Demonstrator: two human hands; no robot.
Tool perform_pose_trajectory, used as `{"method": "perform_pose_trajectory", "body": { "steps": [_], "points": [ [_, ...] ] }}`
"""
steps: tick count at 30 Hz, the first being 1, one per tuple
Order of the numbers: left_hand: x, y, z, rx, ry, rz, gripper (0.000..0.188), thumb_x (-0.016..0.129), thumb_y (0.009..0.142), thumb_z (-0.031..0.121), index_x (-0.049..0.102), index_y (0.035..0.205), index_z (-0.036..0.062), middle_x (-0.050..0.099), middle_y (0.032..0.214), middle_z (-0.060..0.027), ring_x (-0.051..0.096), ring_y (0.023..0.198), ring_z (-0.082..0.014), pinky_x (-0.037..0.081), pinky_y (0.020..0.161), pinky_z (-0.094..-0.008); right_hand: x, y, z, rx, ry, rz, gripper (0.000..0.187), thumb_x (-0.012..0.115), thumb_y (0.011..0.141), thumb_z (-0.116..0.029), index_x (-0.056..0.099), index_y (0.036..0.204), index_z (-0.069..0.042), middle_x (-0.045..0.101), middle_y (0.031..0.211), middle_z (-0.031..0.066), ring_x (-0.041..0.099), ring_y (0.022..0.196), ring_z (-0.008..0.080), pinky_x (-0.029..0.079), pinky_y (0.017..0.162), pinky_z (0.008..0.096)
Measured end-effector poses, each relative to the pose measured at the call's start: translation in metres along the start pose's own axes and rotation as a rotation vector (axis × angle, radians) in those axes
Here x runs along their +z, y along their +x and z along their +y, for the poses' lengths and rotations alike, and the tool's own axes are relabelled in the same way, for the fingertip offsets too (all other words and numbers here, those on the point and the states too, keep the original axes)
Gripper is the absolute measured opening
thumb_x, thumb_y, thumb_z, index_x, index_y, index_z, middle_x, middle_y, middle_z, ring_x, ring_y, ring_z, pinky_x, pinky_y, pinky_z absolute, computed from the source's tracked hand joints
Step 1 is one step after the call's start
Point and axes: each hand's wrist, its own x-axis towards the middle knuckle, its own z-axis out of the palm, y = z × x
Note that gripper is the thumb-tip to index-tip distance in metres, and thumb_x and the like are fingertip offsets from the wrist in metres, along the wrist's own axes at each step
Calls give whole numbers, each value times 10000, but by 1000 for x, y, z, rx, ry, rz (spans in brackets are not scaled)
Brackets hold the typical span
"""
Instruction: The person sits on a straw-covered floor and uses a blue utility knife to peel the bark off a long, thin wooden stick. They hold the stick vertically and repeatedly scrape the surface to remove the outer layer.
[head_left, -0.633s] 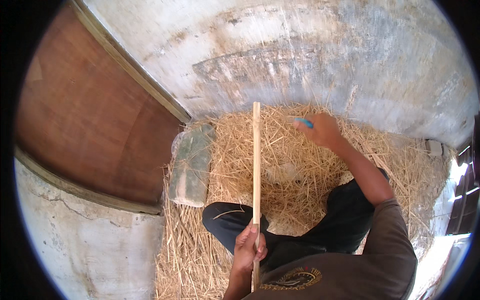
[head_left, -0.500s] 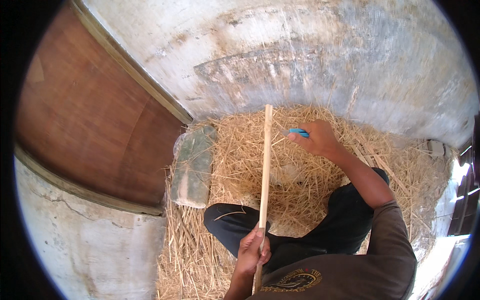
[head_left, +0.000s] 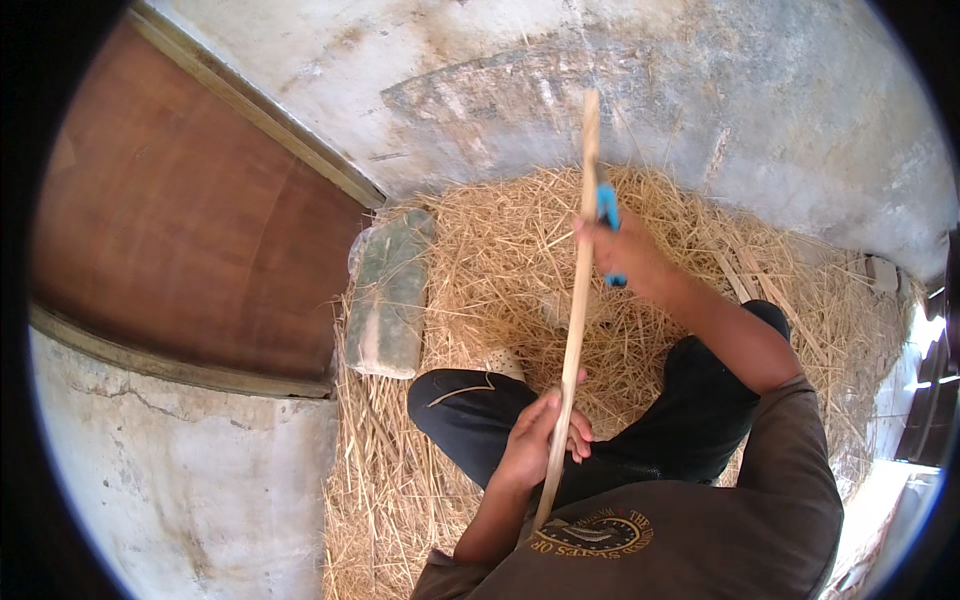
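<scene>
A long, pale, narrow wooden strip [head_left: 578, 315] slants upward in front of me, its far end overlapping the wall. Around its lower part my left hand [head_left: 532, 445] is loosely closed, some fingers showing on the right side. The bottom end rests against or close to my shirt. My right hand [head_left: 635, 258], blurred by motion, grips a blue utility knife [head_left: 608, 205] beside the upper part of the strip. The thumb side of that hand meets the strip. Whether the blade touches the wood I cannot tell.
I sit with bent legs on straw [head_left: 480, 270]. A greenish-grey block [head_left: 388, 300] lies at the left, next to a brown wooden panel [head_left: 200, 210]. A stained wall [head_left: 700, 110] curves across the far side. Several loose wooden strips [head_left: 740, 270] lie at the right.
The wooden strip has risen, its far end now higher and further right. My right hand has brought the utility knife up against it. My left hand has moved up and right with it.
</scene>
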Motion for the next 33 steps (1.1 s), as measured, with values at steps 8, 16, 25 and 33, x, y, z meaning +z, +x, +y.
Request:
{"method": "perform_pose_trajectory", "body": {
  "steps": [8, 16, 25, 33],
  "points": [
    [-32, -25, -32, -60, 261, -198, 420, 375, 1022, 291, 427, 1355, 41, 551, 682, -64, 450, 435, -90, 392, 424, -208, -73, 43, -21, -96, 196, 61, 308, 622, 911, -360, 572, 819, -70, 379, 527, -70, 340, 422, 41, 282, 402, 223],
    [-13, -10, 13, 189, 276, 18, 409, 409, 1016, 229, 405, 1375, 34, 478, 610, -24, 408, 398, -64, 349, 368, -190, -23, -7, -6, -464, -994, -50, 668, 516, 796, -717, 607, 646, -72, 507, 513, 56, 512, 456, 225, 397, 463, 367],
    [-7, -25, 15, 223, 369, 72, 410, 391, 1023, 207, 378, 1402, 50, 438, 588, 15, 368, 385, -34, 327, 367, -180, -3, -19, 6, -742, -1194, -83, 726, 482, 749, -791, 578, 540, -103, 508, 455, 85, 526, 399, 266, 388, 400, 393],
    [0, -44, 3, 101, 330, 24, 392, 389, 1022, 215, 408, 1369, 34, 417, 562, 7, 357, 371, -43, 313, 352, -187, -50, 44, -7, -529, -1244, 157, 710, 482, 793, -748, 562, 535, -92, 458, 417, 71, 469, 361, 237, 357, 382, 377]
  ]
}}
